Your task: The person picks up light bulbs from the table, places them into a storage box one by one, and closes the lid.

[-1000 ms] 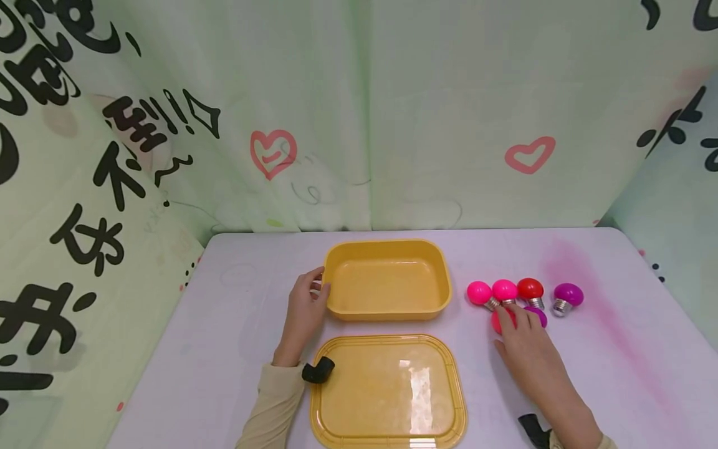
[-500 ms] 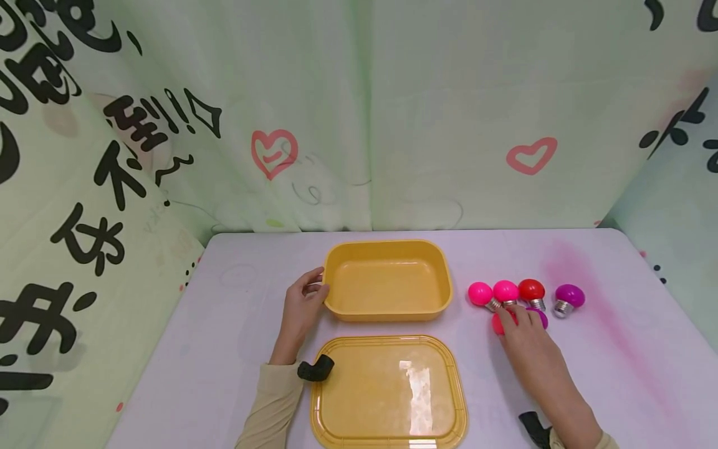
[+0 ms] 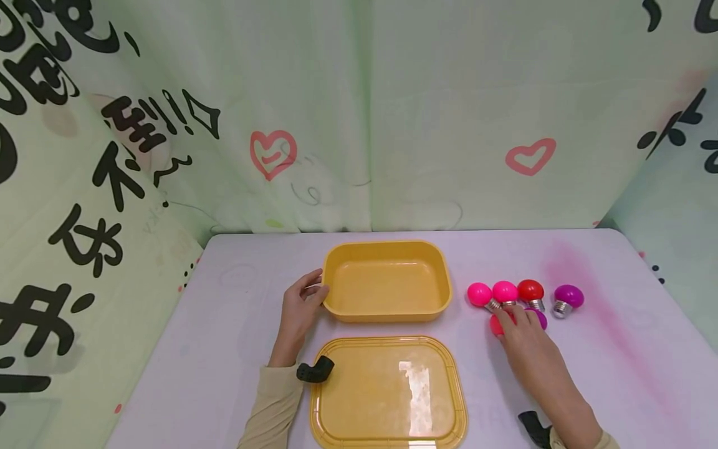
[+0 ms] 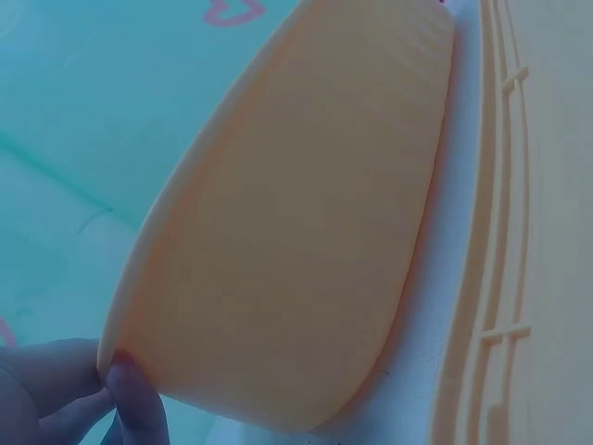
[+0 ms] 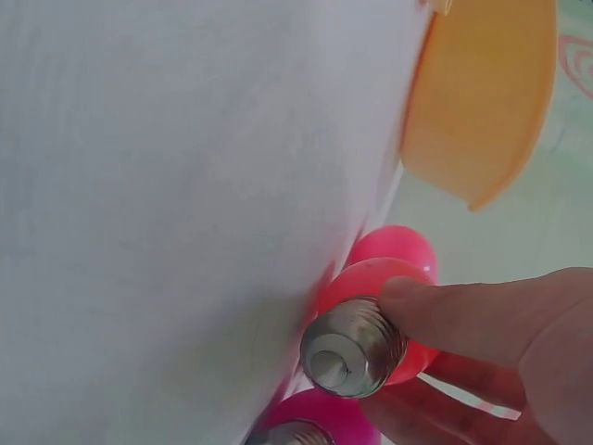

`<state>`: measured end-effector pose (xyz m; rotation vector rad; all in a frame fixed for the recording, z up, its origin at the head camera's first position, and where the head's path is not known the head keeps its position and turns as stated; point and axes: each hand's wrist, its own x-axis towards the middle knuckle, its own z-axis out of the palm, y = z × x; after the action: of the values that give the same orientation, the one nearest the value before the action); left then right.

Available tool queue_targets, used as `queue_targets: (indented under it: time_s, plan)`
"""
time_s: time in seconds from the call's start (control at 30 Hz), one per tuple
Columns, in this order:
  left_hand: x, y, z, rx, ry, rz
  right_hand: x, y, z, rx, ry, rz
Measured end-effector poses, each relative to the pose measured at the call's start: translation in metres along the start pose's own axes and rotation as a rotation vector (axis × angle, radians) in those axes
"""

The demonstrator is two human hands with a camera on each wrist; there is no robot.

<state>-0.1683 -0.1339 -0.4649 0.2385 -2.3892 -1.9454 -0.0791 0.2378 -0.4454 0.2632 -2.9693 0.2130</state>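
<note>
At the left end of a yellow plastic container (image 3: 387,313), my left hand (image 3: 299,315) pinches the rim; the left wrist view shows thumb and fingers on either side of it. My right hand (image 3: 533,358) holds a pinkish-red light bulb (image 5: 398,357) between thumb and fingers, its silver screw base pointing toward the wrist camera. Around that hand lie two pink bulbs (image 3: 479,294), a red bulb (image 3: 530,289) and a purple bulb (image 3: 569,295) farther right. Another purple bulb (image 3: 540,318) is mostly hidden behind the fingers.
A flat yellow lid (image 3: 387,399) lies just in front of the container on the white table (image 3: 224,386). A pale green curtain (image 3: 426,112) with writing and hearts stands behind and at the sides. Each wrist carries a black mount (image 3: 315,370).
Almost nothing differs. My left hand has shifted very slightly at the container's rim, while the right hand stays at the same bulb.
</note>
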Motion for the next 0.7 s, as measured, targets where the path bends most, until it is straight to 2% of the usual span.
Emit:
queue_targets:
  time_s: [0.33,0.57,0.7]
  plan:
    - [0.0,-0.002,0.001,-0.07,-0.002,-0.017,0.005,-0.004,-0.006,0.032,0.034,-0.017]
    - [0.001,-0.005,0.001,-0.08,-0.004,-0.015,0.015,-0.012,-0.016,0.022,-0.008,-0.033]
    - [0.001,-0.005,0.001,-0.085,-0.005,-0.013,0.021,-0.016,-0.02,0.025,-0.006,-0.052]
